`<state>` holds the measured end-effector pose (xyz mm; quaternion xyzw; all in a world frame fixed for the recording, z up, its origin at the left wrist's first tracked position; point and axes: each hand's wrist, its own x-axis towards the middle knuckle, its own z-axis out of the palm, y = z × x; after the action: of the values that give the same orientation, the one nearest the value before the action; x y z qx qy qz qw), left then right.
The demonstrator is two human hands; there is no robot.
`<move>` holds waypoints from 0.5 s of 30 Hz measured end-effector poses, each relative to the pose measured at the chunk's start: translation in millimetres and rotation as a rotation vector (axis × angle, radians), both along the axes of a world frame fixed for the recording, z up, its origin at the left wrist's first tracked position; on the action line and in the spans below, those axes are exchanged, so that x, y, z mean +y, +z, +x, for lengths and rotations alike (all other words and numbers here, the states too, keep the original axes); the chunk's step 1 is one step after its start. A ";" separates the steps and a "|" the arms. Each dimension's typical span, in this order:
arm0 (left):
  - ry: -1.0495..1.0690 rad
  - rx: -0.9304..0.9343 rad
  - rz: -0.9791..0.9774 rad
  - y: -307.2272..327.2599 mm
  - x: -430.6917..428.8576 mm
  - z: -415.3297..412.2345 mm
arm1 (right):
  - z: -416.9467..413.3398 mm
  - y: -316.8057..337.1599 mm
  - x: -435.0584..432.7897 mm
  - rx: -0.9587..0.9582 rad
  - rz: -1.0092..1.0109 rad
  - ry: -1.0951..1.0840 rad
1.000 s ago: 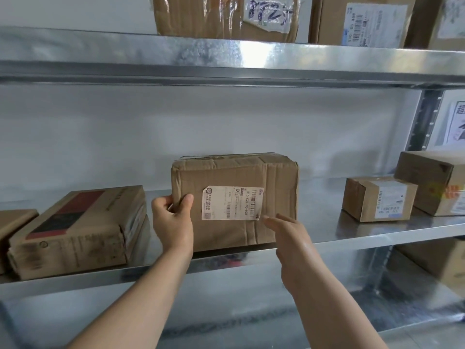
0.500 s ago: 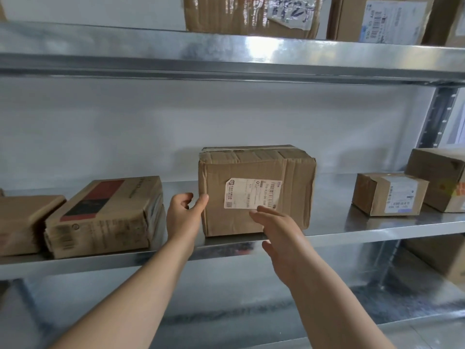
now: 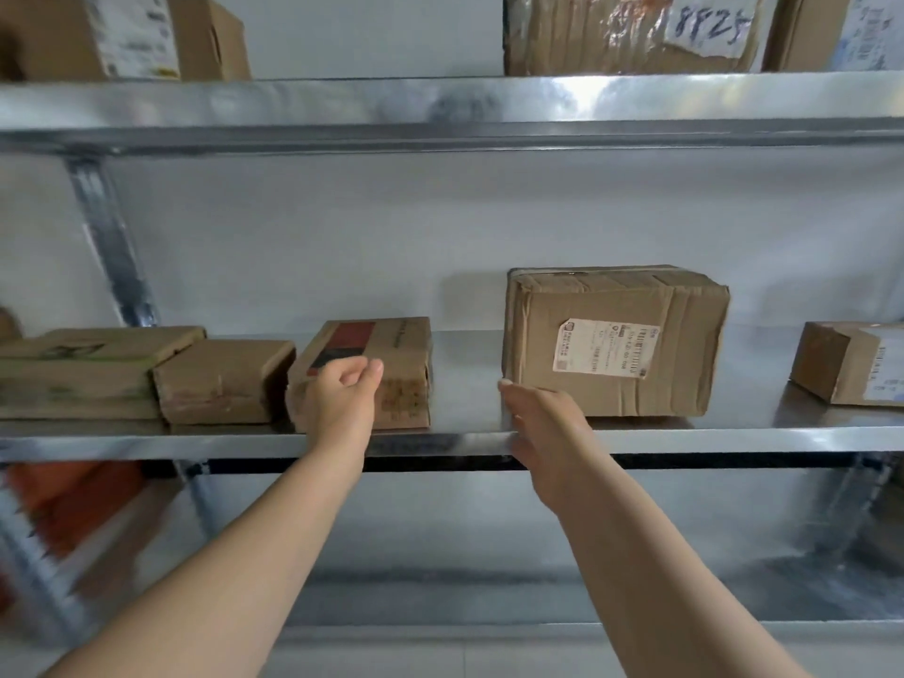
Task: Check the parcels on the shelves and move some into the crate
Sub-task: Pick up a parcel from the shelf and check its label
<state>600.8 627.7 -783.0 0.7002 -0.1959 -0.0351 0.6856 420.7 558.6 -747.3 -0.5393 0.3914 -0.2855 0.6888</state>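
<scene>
Galvanised steel shelf [image 3: 464,440], shiny and streaked. Landmark: the tall brown corrugated cardboard parcel [image 3: 616,342] standing on it, creased, taped over its top, white printed label on its front.

Left of the landmark, with bare shelf between:
- flat brown cardboard parcel with a red and black panel on top [image 3: 391,354]
- beyond it, a small plain brown box [image 3: 220,381]
- a wide flat brown parcel [image 3: 83,374], cut off by the frame

Right of the landmark: a small brown box with a white label [image 3: 846,369], also cut off.

Left hand [image 3: 342,398]: fingers loosely curled, gripping nothing, in front of the red-and-black parcel; contact unclear.
Right hand [image 3: 543,413]: fingers relaxed, one fingertip at the landmark's lower left corner; the rest are hidden behind the hand.

Above the landmark: a taped brown parcel with a handwritten label [image 3: 631,31]. Below it, to the left: a blurred orange shape [image 3: 68,501].
</scene>
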 end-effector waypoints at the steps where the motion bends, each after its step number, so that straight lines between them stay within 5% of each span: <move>1: 0.018 -0.013 0.008 3.3 10.9 5.3 | 6.6 1.9 8.3 -0.002 0.014 0.002; 15: 0.028 -0.023 0.185 -3.3 51.5 72.1 | 78.8 8.4 39.4 -0.010 0.020 0.076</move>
<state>672.9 679.1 -786.3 0.7635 -0.1899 -0.0356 0.6162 499.5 598.0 -738.9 -0.5455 0.3699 -0.2579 0.7065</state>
